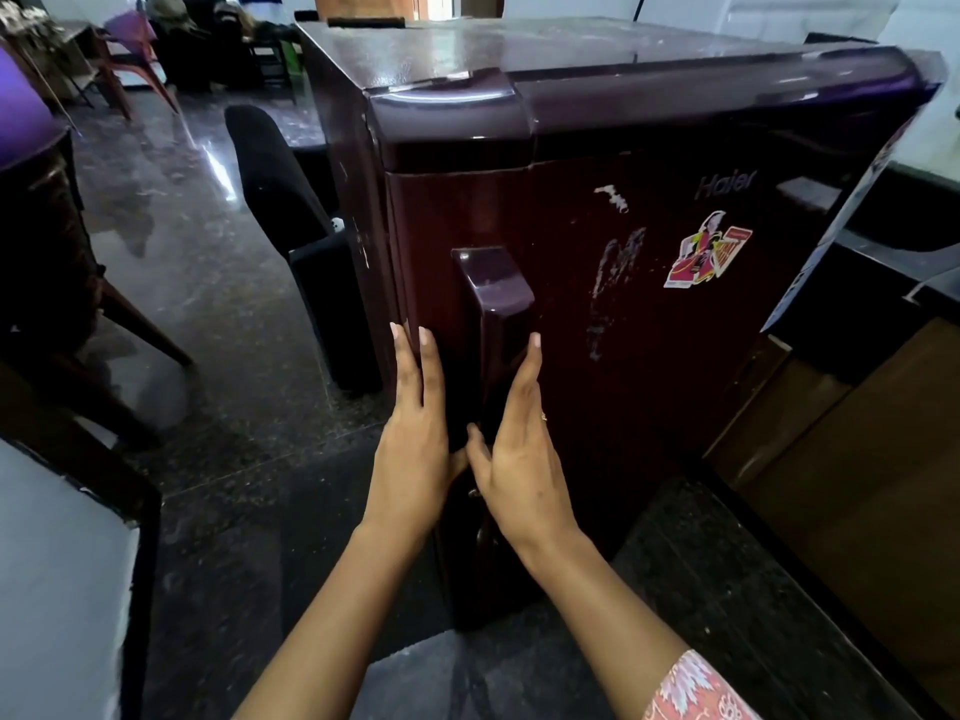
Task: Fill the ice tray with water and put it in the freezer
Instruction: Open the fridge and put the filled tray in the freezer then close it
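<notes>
While the fridge's [675, 387] upright handle [493, 314] is flanked by both hands, its long axis is seen running vertically between them. The left hand [415, 439] and right hand [519, 459] are held flat, fingers straight. "Haier" [724, 185] is read on the glossy maroon door, up-right of the right hand, above a sticker [709, 252].

Head camera looks forward and down, near the fridge door [649, 356].
</notes>
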`<state>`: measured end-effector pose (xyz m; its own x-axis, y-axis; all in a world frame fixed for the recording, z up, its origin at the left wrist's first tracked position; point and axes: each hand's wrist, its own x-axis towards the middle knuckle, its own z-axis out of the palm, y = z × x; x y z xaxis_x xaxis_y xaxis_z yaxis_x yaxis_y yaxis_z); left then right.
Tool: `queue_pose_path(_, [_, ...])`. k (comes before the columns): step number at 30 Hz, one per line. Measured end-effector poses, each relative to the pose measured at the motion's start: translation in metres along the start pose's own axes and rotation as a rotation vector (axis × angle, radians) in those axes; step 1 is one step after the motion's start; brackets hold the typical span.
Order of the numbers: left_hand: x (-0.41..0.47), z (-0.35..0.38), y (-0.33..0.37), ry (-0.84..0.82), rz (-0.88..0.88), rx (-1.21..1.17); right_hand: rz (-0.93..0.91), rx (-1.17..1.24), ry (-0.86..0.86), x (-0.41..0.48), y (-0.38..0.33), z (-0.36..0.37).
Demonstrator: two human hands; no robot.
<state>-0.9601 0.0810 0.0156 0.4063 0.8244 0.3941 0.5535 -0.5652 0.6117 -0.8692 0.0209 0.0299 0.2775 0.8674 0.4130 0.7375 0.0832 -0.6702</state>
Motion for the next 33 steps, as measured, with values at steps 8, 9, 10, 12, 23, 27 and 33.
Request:
queue_pose_path(8, [-0.001,0.000,-0.001,0.002,0.033,0.018,0.052,0.000,0.011,-0.001,-0.004,0.003])
queue_pose_path(9, [-0.001,0.001,-0.002,0.008,0.036,0.017,0.048,0.002,0.019,-0.001,-0.004,0.003])
queue_pose_path(10, [-0.001,0.002,-0.003,0.013,0.040,0.011,0.046,0.007,0.025,-0.001,-0.004,0.002])
queue_pose_path(12, [0.000,0.002,-0.005,0.014,0.048,0.005,0.046,0.016,0.032,-0.001,-0.004,0.002])
queue_pose_path(23, [-0.001,0.001,-0.001,0.020,0.058,0.110,0.057,0.016,0.050,0.000,-0.005,0.004])
queue_pose_path(27, [-0.005,0.002,-0.001,-0.001,0.047,0.148,0.085,0.013,0.066,-0.004,-0.004,0.004])
queue_pose_path(33, [-0.029,0.012,0.005,0.008,0.138,0.195,0.116,0.020,0.074,-0.038,0.002,-0.018])
